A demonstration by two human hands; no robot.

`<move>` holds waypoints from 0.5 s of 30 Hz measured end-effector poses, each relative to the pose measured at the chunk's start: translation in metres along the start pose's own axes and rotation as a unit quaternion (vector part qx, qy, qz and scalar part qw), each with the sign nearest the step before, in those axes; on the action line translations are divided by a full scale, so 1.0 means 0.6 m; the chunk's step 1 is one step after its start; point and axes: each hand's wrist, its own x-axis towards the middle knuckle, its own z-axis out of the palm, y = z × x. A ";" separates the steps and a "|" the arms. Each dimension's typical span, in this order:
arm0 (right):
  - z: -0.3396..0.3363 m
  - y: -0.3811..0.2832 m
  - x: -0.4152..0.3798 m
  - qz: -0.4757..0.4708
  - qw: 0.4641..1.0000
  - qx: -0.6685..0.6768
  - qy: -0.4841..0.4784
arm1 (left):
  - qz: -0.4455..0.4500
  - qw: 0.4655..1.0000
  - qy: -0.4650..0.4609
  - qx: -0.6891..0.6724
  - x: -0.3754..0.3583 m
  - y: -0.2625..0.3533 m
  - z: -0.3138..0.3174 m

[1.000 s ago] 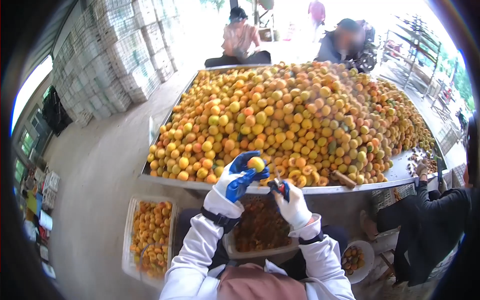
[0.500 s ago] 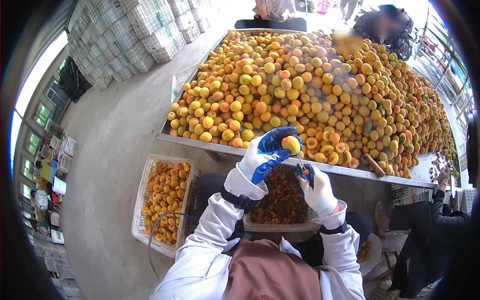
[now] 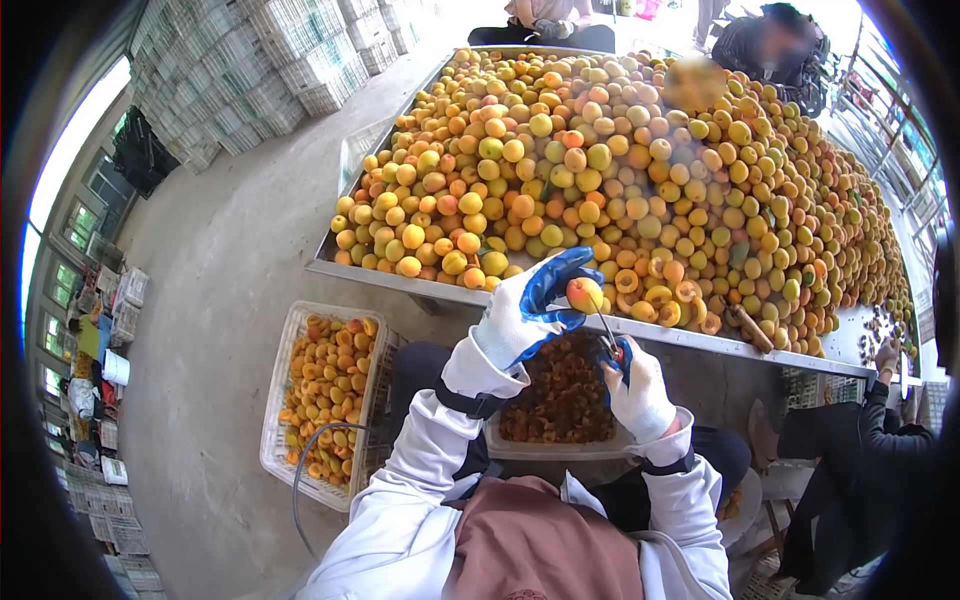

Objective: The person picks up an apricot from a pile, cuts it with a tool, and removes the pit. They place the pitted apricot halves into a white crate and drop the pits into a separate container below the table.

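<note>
My left hand (image 3: 530, 308), in a white glove with blue coated fingers, grips a whole apricot (image 3: 584, 294) above the table's front edge. In my right hand (image 3: 637, 388), gloved alike, is a small knife (image 3: 612, 345) with a thin blade and a partly hidden reddish handle. Its blade reaches up to the underside of the apricot; whether it cuts in cannot be made out. Just beyond my hands, halved apricots (image 3: 658, 297) lie cut side up at the front of the large apricot heap (image 3: 560, 150). Below my hands is a crate of dark apricot pits or scraps (image 3: 560, 395).
The metal table's edge (image 3: 450, 292) runs across in front of me. A white crate (image 3: 275, 400) of apricot halves stands on the floor at left. A wooden stick (image 3: 752, 328) lies on the table. Co-workers sit at the far side and at right (image 3: 860, 460). Crates (image 3: 240, 80) are stacked behind.
The apricot has turned in my left hand, now showing a redder side. Both hands stay close together at nearly the same place. The view has shifted slightly.
</note>
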 end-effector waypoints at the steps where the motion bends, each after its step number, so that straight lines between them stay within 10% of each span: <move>1: 0.000 0.001 0.000 0.000 1.000 0.003 -0.004 | 0.014 1.000 -0.005 0.025 0.001 -0.004 0.000; 12: 0.011 0.011 0.007 0.017 0.999 0.012 -0.025 | 0.000 0.999 -0.033 0.033 -0.008 -0.020 0.015; 15: 0.035 0.018 0.009 -0.006 0.998 0.043 0.042 | -0.106 0.970 -0.035 -0.217 -0.016 -0.040 0.030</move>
